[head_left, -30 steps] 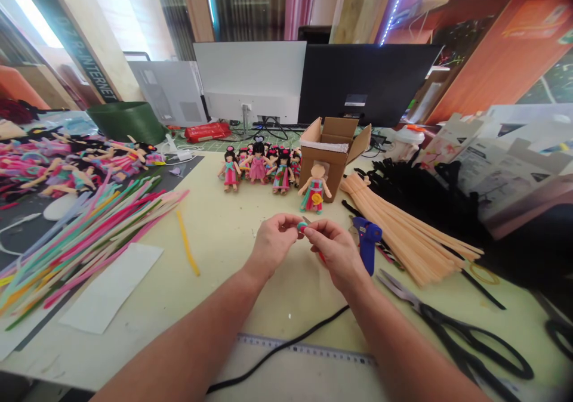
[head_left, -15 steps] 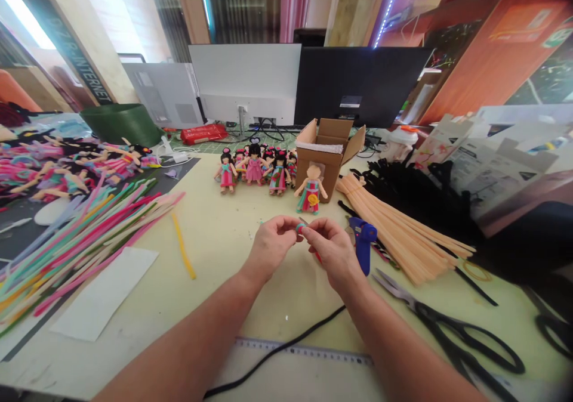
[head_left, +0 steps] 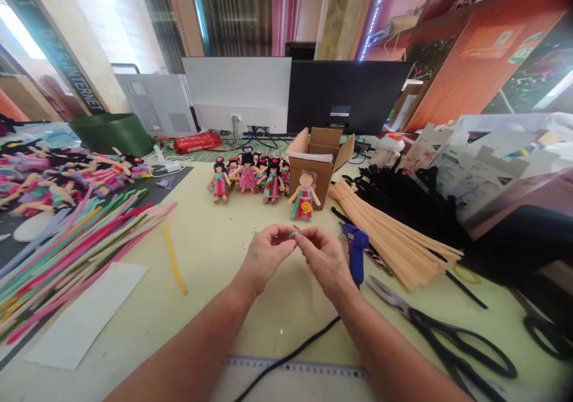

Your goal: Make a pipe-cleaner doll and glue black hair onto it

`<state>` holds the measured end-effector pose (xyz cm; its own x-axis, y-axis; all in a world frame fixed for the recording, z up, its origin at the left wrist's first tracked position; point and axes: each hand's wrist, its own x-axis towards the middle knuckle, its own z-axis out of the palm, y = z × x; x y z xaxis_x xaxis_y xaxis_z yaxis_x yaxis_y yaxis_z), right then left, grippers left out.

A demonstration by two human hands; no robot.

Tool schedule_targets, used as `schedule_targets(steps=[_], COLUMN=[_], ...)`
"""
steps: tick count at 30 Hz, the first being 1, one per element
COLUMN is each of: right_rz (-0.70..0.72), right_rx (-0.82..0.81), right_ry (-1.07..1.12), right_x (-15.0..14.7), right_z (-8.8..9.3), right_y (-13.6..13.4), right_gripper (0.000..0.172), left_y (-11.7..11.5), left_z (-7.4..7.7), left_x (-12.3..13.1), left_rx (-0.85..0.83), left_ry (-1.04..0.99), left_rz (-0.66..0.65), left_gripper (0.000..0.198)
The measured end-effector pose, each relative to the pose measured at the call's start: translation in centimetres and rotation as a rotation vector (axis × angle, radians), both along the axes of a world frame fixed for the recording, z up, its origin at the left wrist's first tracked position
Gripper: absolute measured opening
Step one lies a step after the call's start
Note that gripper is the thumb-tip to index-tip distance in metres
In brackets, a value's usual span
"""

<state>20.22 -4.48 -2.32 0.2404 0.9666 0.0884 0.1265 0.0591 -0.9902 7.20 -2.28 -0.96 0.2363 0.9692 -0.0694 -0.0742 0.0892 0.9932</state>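
Observation:
My left hand [head_left: 267, 254] and my right hand [head_left: 323, 256] meet over the yellow table, fingertips pinched together on a small teal and pink pipe-cleaner coil [head_left: 293, 234]. Just beyond them stands a bald doll [head_left: 304, 197] in a striped dress with a yellow flower, in front of an open cardboard box [head_left: 319, 155]. A group of several dark-haired dolls [head_left: 248, 176] stands to its left. A blue glue gun [head_left: 355, 254] lies right beside my right hand.
Coloured pipe cleaners [head_left: 76, 242] fan out at left with a loose yellow one [head_left: 173, 266] and white paper [head_left: 85, 313]. Peach pipe cleaners [head_left: 391, 240] and black ones lie at right. Black scissors [head_left: 443, 340], a ruler [head_left: 295, 367] and a black cable [head_left: 286, 358] lie near me.
The hands stay pinched on the coil and barely move; the view has tilted up a little, so everything sits slightly lower and to the left in the picture.

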Motion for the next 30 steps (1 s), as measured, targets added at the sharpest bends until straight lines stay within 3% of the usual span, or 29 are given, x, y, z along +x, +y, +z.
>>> schedule_targets(steps=[15,30], right_rz=[0.088,0.033], right_rx=[-0.131,-0.169], right_ry=[0.084,0.122], right_x=[0.5,0.3], right_z=[1.3,1.6], right_y=[-0.3,-0.3], right_gripper=[0.029,0.021], left_y=[0.3,0.5], left_z=[0.1,0.7], left_x=[0.1,-0.8], left_rx=[-0.027,-0.002], left_ry=[-0.062,0.065], left_rz=[0.001,-0.057], left_gripper=[0.022,0.018])
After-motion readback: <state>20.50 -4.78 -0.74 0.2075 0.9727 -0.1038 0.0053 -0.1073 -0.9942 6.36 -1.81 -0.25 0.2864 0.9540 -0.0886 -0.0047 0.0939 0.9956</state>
